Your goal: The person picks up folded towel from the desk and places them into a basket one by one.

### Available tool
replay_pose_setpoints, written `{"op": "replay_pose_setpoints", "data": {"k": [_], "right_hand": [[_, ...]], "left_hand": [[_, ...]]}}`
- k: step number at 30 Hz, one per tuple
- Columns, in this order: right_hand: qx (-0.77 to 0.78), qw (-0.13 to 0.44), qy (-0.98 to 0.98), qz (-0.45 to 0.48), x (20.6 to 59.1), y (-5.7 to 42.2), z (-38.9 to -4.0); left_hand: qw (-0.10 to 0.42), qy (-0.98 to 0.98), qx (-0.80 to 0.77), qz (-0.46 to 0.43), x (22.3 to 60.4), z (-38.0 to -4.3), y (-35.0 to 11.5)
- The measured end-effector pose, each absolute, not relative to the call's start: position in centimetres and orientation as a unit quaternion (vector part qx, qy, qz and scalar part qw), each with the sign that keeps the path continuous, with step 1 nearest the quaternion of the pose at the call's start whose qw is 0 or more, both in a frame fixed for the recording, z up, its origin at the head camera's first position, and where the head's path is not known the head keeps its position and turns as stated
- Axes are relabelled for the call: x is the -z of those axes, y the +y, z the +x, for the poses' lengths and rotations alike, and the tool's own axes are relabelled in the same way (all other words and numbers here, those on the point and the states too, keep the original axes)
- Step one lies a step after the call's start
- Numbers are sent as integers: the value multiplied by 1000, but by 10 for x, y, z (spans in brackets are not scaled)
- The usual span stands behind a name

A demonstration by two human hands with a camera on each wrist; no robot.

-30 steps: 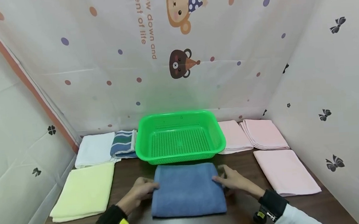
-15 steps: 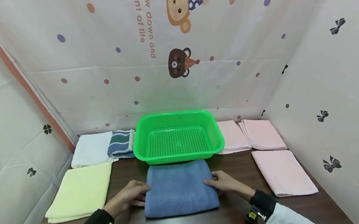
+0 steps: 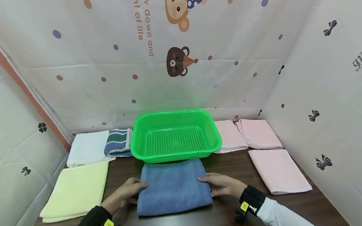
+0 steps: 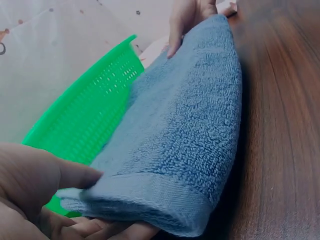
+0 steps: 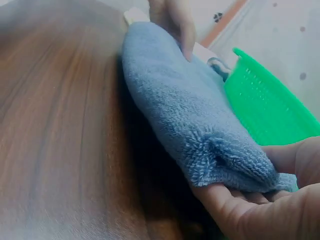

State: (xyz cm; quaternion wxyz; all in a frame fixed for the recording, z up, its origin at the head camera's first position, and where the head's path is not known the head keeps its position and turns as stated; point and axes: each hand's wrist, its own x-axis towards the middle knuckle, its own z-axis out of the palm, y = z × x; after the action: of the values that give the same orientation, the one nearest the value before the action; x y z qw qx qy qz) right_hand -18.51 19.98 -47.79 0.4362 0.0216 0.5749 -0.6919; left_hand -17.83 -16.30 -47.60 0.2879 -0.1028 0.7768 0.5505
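Observation:
A folded blue towel (image 3: 174, 189) lies in front of the green basket, held between both hands. My left hand (image 3: 129, 191) grips its left edge, thumb on top and fingers underneath, as the left wrist view shows at the layered towel end (image 4: 150, 200). On the opposite edge my right hand (image 3: 221, 184) pinches the towel the same way; in the right wrist view its fingers (image 5: 225, 205) reach under the folded end. A dark shadow under the towel shows in both wrist views.
The green basket (image 3: 176, 157) stands behind the towel. At left are a yellow towel (image 3: 77, 190), a white towel (image 3: 88, 148) and a striped towel (image 3: 118, 141). Pink towels (image 3: 279, 171) lie at right on the dark wooden table (image 3: 234, 163), near the curtain walls (image 3: 298, 95).
Both hands have taken firmer hold of the blue towel's side edges. Towel and hands have shifted slightly left in the view, while the whole scene also drifts left.

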Motion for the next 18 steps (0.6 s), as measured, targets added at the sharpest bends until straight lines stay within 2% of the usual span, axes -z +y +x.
{"op": "replay_pose_setpoints", "data": {"k": [3,8,14,18], "right_hand": [[684,418,597,-2,470,201,-184],[681,411,606,-23,449,206,-172],[678,408,609,-56,416,213,-158],[675,391,621,-73,392,214,-157]], "left_hand": [[278,772,-564,-98,473,-177,-162],[296,741,-596,-90,458,-166,-161],[332,711,-620,-17,424,-152,-175],[331,701,-631,25,403,-154,-184]]}}
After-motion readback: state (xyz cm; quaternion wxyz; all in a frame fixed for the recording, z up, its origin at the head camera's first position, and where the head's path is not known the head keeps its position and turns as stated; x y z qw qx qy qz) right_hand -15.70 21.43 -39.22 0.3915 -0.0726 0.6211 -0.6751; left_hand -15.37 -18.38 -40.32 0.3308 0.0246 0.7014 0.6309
